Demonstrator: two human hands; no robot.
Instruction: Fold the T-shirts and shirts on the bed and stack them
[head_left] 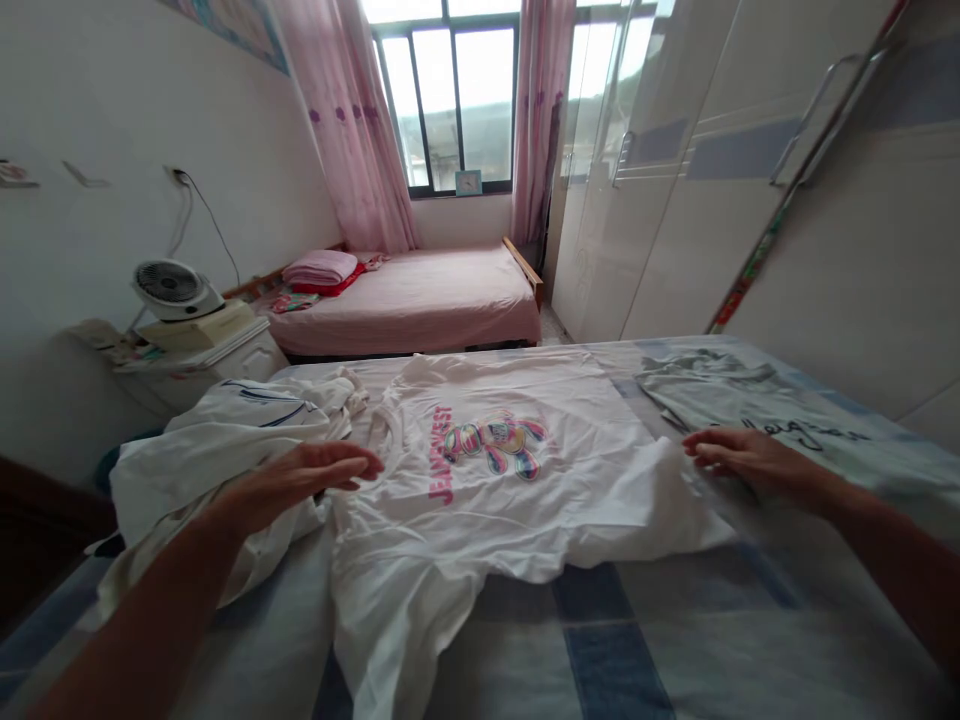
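a white t-shirt with pink lettering and a colourful bear-like print lies front up on a blue-and-white checked bedsheet, the left hand near its collar, the right hand near its hem; fingers curl loosely, and whether either pinches cloth cannot be told. spreading it looks mostly done, with the near sleeve and edge left rumpled and no fold made. heaped white clothes lie at left, a pale grey t-shirt at right.
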